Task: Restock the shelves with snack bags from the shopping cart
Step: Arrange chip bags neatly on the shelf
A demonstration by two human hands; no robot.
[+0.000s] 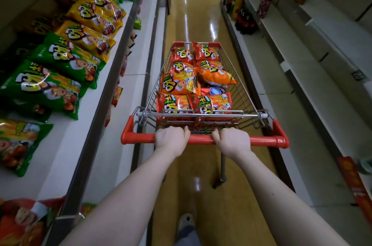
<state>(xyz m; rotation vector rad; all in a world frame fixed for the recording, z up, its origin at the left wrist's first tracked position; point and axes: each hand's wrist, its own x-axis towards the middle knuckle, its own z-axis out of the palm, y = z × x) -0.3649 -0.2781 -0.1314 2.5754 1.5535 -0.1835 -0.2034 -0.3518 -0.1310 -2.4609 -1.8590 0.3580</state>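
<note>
Between two shelves, the cart's red handle (203,139) is gripped by both hands, left (172,139) and right (231,141), fingers curled tight around it. Orange snack bags (179,82) are piled inside the cart (244,92).

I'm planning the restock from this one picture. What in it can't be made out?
Head view only:
- Cart depth: the top layer of orange bags hides how many lie beneath.
- Blue-labelled pack: mostly covered by bags, kind unclear.
- Lower left shelves: the upper shelf edge blocks most of their stock.
- Red bag at bottom left: cut off by the frame edge.
- Bottles on the right: too dark and small to read.
- Both hands: palms hidden around the handle.
</note>
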